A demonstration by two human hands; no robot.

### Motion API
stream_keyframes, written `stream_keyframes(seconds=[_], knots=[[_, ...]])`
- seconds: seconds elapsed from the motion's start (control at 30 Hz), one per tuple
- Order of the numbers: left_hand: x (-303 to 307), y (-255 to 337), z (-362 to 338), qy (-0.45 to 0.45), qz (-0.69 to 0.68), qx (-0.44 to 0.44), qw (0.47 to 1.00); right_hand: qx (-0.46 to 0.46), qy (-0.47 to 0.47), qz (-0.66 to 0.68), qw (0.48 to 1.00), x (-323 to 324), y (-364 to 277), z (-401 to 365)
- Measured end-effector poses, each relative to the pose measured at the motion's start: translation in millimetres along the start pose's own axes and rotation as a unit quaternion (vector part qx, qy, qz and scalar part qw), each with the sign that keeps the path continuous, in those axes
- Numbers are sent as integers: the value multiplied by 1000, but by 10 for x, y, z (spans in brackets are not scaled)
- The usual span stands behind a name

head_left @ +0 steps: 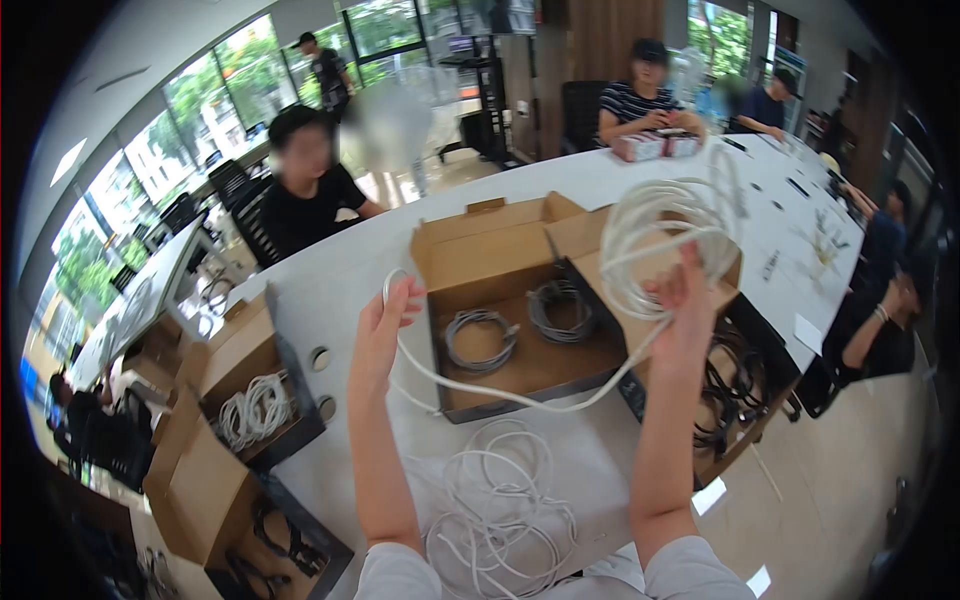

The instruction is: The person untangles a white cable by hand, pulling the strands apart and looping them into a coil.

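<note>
My right hand (682, 300) is raised and closed around a coil of white cable (628, 262), whose loops stand up above the fingers. From the coil, one length of the same cable sags across to my left hand (398, 303), which pinches it with curled fingers. Below and between my forearms, a loose tangle of white cable (495, 490) lies on the table. Behind the sagging length stands an open cardboard box (520, 392) with two coiled grey cables (480, 340) inside.
To the right, an open box (575, 235) holds black cables (735, 385). At left, one box (228, 365) contains white cables (255, 410), and a nearer box (185, 490) contains black cables (285, 540). Several people sit around the white table (375, 240).
</note>
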State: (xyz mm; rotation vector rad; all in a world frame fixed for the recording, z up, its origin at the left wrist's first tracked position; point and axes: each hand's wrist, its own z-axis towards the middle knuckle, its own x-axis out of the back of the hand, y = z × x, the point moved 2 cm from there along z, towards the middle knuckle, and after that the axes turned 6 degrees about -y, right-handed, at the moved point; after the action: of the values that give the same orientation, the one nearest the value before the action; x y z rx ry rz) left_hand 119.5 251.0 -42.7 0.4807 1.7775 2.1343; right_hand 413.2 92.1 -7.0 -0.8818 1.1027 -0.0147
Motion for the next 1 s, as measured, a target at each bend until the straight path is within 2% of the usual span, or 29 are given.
stream_keyframes(seconds=[0.03,0.07,0.1,0.13,0.23,0.27,0.3,0.37,0.43,0.53,0.63,0.73,0.87,1.0], knots=[[-42,11,-19,-9,120,18,993,-22,-20,36,999,58,62,50],[-125,59,-75,55,276,-47,958,-39,-19,66,997,102,98,82],[-248,151,-178,123,422,-112,891,-59,-21,97,993,131,139,112],[-363,268,-292,190,553,-172,792,-82,-25,129,988,141,174,133],[-608,695,-593,125,469,-244,839,-91,1,132,987,166,218,169],[-649,550,-677,-39,328,-193,924,-89,3,137,987,152,224,162],[-701,420,-766,-199,169,-130,956,-89,6,141,986,127,230,142],[-1127,430,-836,-469,115,-28,875,-95,0,143,985,90,253,96],[-1444,251,-860,-447,186,-46,874,-109,-19,137,984,56,292,50],[-1517,-150,-596,-311,7,-53,949,-117,-41,123,985,-45,329,-77],[-1360,-40,-366,-248,-217,-127,936,-143,-73,110,981,-138,384,-182],[-1102,146,-350,-175,-332,-83,923,-167,-121,49,977,-316,476,-362],[-833,255,-331,-152,-426,-74,889,-197,-207,-51,957,-490,694,-627],[-546,262,-325,-203,-375,-58,903,-206,-257,-99,939,-518,780,-711]])
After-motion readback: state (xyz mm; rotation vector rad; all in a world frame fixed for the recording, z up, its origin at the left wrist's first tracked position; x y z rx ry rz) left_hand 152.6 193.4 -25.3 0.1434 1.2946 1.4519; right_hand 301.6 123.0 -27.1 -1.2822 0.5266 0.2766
